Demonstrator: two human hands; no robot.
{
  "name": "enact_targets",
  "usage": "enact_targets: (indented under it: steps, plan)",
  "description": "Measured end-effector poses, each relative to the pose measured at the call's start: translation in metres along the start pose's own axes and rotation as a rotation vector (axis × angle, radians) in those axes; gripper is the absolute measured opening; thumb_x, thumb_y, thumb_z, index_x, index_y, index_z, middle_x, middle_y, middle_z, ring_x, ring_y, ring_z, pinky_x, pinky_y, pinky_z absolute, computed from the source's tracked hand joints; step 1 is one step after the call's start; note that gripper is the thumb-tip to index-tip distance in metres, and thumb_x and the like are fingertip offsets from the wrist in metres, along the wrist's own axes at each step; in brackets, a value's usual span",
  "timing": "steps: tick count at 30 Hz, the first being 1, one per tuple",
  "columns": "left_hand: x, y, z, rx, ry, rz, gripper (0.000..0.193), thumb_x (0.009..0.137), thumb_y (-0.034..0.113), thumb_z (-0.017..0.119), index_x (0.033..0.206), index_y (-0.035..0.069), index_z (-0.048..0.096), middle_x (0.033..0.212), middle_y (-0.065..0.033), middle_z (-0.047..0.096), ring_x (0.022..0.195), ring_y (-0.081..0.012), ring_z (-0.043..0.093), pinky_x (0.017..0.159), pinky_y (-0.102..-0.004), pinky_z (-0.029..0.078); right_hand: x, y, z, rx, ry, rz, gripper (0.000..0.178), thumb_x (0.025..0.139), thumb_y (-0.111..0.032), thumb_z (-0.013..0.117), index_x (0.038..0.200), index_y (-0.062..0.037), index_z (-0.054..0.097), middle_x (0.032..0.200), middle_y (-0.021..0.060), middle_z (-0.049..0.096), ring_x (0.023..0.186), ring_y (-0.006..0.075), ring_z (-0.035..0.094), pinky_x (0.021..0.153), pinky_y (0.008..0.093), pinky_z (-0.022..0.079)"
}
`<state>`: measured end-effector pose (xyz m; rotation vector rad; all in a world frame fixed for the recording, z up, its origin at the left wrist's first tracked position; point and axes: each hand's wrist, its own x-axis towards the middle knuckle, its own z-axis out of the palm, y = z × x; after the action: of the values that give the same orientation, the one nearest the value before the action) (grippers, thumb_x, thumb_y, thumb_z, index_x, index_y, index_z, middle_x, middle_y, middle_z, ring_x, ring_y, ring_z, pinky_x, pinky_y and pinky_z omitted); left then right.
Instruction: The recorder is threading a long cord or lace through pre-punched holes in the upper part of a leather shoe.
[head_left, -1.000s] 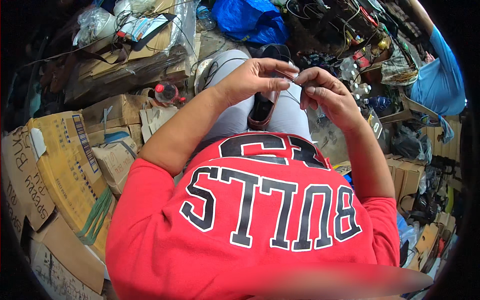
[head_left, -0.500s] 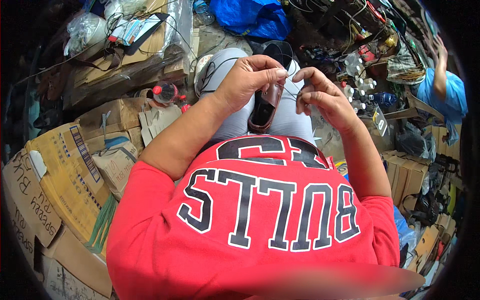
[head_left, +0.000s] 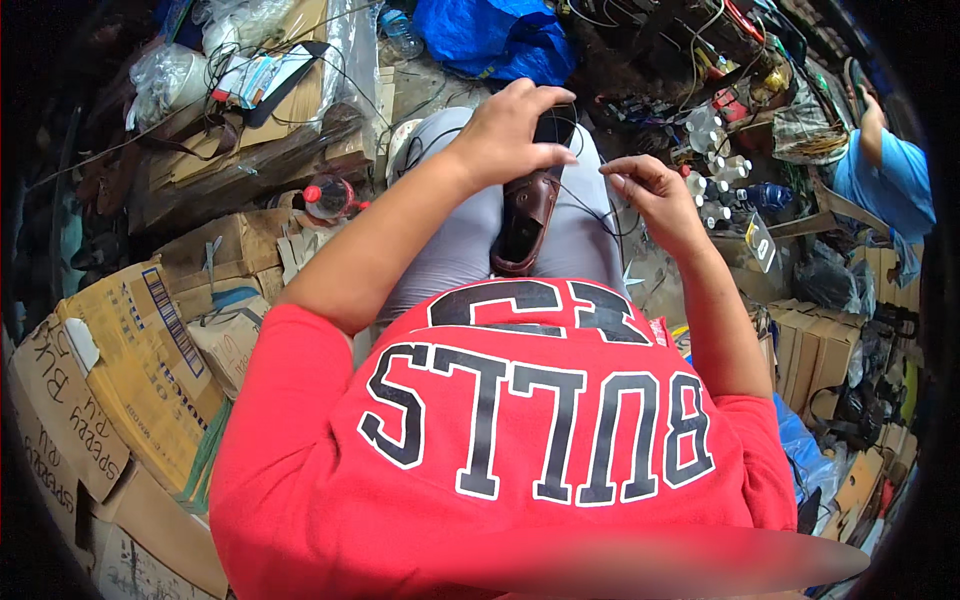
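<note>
At frame centre, a brown shoe (head_left: 528,215) on the lap is gripped by the left hand (head_left: 508,128); thread is pinched in the right hand (head_left: 650,190) fingers. Stitching seems unfinished.

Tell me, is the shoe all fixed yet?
Not yet, it seems. The brown shoe lies on the lap, in one piece. The left hand grips its toe end, and the right hand pinches a thin dark thread running to the shoe, so stitching looks underway. The seam is hidden, so how much is left cannot be told.
</note>
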<state>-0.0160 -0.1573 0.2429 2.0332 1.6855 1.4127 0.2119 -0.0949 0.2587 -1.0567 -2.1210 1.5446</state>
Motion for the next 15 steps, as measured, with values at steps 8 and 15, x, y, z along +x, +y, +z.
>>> enact_targets:
  steps: [8,15]
  plan:
    - [0.004,-0.015,-0.046,-0.455,-0.381,-0.311,0.024,0.086,0.024,0.061,0.079,0.001,0.060,0.070,0.0015,0.053,0.072,-0.0074,0.048,0.065,-0.0253,0.040,0.002,0.009,-0.001,-0.028,-0.003,-0.013,0.020,0.085,-0.008,0.062,0.104,-0.0088,0.068,0.086,-0.0001,0.053,0.077,0.0076,0.049,0.069,0.0222,0.041]
    - [-0.058,-0.065,-0.116,0.569,-0.267,-0.352,0.023,0.083,0.023,0.060,0.084,0.000,0.064,0.073,-0.0083,0.060,0.068,-0.0209,0.057,0.064,-0.0312,0.044,0.010,-0.005,0.008,-0.196,-0.047,-0.069,0.017,0.081,-0.009,0.065,0.097,-0.0074,0.070,0.074,0.0017,0.054,0.068,0.0081,0.050,0.061,0.0229,0.041]
